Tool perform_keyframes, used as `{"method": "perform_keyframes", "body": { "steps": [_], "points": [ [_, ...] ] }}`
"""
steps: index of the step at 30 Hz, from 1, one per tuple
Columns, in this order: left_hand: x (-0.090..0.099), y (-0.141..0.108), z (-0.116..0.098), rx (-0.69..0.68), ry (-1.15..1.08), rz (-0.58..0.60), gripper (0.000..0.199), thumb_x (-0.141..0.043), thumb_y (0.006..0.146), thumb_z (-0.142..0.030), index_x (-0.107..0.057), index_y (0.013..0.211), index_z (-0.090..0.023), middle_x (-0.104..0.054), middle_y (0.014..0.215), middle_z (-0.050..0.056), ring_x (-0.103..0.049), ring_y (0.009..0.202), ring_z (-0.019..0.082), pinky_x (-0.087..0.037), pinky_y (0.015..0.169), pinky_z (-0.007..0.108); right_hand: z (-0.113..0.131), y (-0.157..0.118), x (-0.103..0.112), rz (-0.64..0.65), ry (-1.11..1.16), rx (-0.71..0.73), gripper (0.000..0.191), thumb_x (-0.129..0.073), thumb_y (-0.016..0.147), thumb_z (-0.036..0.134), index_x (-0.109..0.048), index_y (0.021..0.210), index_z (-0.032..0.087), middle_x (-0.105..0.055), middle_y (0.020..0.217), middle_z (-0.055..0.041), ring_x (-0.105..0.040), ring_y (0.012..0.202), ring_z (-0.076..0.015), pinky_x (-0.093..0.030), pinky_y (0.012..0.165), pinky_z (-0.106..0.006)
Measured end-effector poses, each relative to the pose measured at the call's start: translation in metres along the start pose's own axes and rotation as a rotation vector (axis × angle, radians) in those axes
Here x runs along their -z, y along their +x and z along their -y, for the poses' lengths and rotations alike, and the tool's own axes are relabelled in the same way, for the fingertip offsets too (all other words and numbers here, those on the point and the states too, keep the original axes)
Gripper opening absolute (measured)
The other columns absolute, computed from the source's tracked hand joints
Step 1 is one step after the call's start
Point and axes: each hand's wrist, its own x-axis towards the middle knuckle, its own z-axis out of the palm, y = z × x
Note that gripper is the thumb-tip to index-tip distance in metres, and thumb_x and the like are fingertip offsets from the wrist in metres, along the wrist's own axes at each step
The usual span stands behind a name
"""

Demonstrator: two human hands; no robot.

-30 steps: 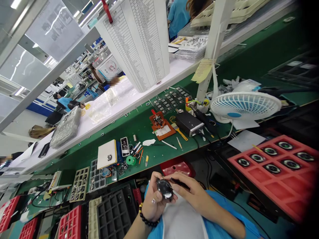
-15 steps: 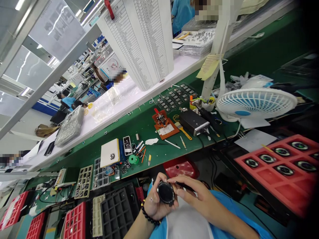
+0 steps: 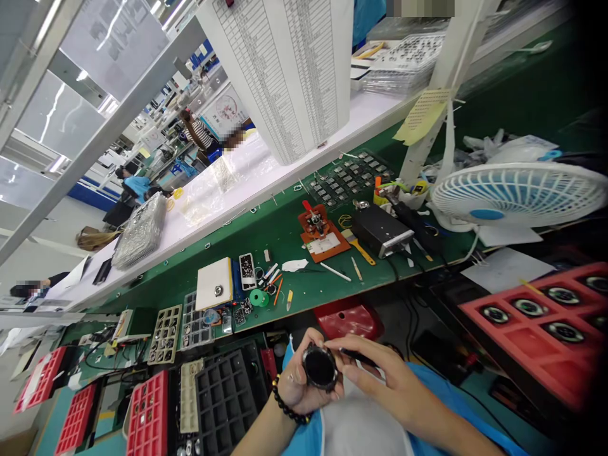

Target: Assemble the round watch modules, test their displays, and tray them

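Green desk (image 3: 304, 297) is spread just beyond a round black watch (image 3: 320, 368), cradled in the left hand (image 3: 299, 380), with a dark pen-like tool (image 3: 357, 357) pinched in the right hand (image 3: 380, 373); its glossy glass looks slippery, so gripping by the rim seems best.

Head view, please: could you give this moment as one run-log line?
left hand: holds round black watch | right hand: holds black tool near watch

Tip of the black tool (image 3: 358, 358) behind the right fingers (image 3: 344, 344), back of the round watch (image 3: 320, 367) hidden
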Motion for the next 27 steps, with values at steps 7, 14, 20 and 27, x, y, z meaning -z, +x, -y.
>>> {"method": "perform_keyframes", "body": {
  "steps": [7,14,20,27],
  "points": [
    [0.005,-0.003,0.002,0.017,0.006,-0.029,0.071,-0.096,0.058,-0.060,-0.051,0.101,-0.025,-0.070,0.089,0.005,-0.070,0.060,0.015,-0.051,0.047,0.012,-0.002,-0.001,-0.002,-0.018,-0.081,0.028,0.034,-0.064,0.098,0.045,-0.074,0.126,0.030,-0.076,0.121,-0.0084,-0.072,0.109,-0.0291,-0.060,0.092,-0.037],
    [0.005,-0.006,0.002,0.061,-0.001,-0.084,0.074,-0.099,0.055,-0.056,-0.052,0.103,-0.025,-0.068,0.089,0.002,-0.070,0.063,0.014,-0.056,0.054,0.016,0.010,0.001,-0.003,-0.037,-0.189,0.070,0.037,-0.070,0.091,0.043,-0.076,0.126,0.034,-0.081,0.100,-0.0056,-0.076,0.084,-0.0261,-0.064,0.076,-0.034],
    [-0.002,-0.005,-0.001,0.040,0.004,-0.030,0.070,-0.098,0.058,-0.054,-0.052,0.102,-0.024,-0.069,0.091,0.004,-0.068,0.059,0.012,-0.055,0.054,0.015,0.009,0.000,-0.004,-0.055,-0.265,0.121,0.031,-0.070,0.094,0.041,-0.077,0.124,0.037,-0.081,0.103,-0.0035,-0.076,0.086,-0.0245,-0.063,0.076,-0.032],
    [0.000,-0.003,0.001,-0.009,-0.039,0.005,0.062,-0.096,0.064,-0.050,-0.057,0.104,-0.024,-0.070,0.096,0.006,-0.070,0.063,0.013,-0.057,0.056,0.016,0.008,-0.001,-0.007,-0.094,-0.297,0.095,0.033,-0.069,0.092,0.030,-0.075,0.124,0.032,-0.080,0.103,-0.0020,-0.076,0.085,-0.0207,-0.061,0.074,-0.028]
  ]
}}
